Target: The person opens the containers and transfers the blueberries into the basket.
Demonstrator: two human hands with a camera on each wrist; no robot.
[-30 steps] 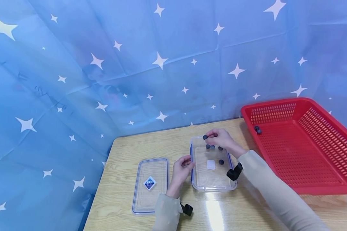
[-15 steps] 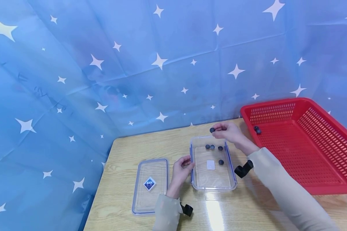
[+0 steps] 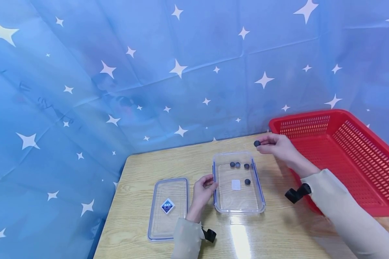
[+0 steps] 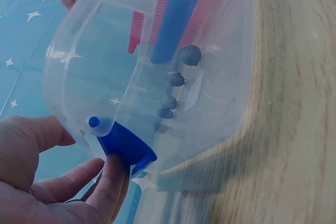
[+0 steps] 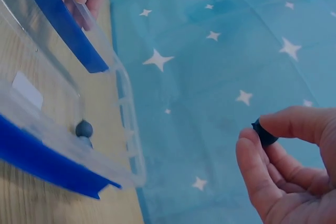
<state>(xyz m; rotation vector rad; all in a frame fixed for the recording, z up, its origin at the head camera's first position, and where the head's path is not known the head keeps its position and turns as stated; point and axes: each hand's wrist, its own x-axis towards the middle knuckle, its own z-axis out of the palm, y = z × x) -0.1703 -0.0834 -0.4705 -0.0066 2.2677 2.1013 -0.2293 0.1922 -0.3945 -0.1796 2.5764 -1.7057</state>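
Red basket [image 3: 353, 172]: right of the clear container [image 3: 243, 199], slotted walls; the right sleeve [image 3: 350, 208] crosses its near left wall
Clear lid [image 3: 176, 187]: left of the container, flat, blue-edged; a diamond sticker [image 3: 168, 205] on it; the left sleeve [image 3: 186, 239] hides its near right corner
Left hand [image 3: 202, 192]: at the container's left side; fingers bent loosely and spread, one touching the blue latch [image 4: 126, 145]
Right hand [image 3: 277, 146]: off the container's far right corner; fingers pinching a blueberry [image 3: 257, 143], apart from the container
Other blueberries [image 3: 247, 182]: four inside the container; three near its far wall, one beside the white patch [image 3: 236, 185]
Edges: a strip of counter [image 3: 146, 165] runs behind the container to the curtain [image 3: 194, 50]; another lies before it, bearing a bright reflection [image 3: 240, 237]
Surface: pale wood grain under the container
Room: blue curtain with white stars, behind the container
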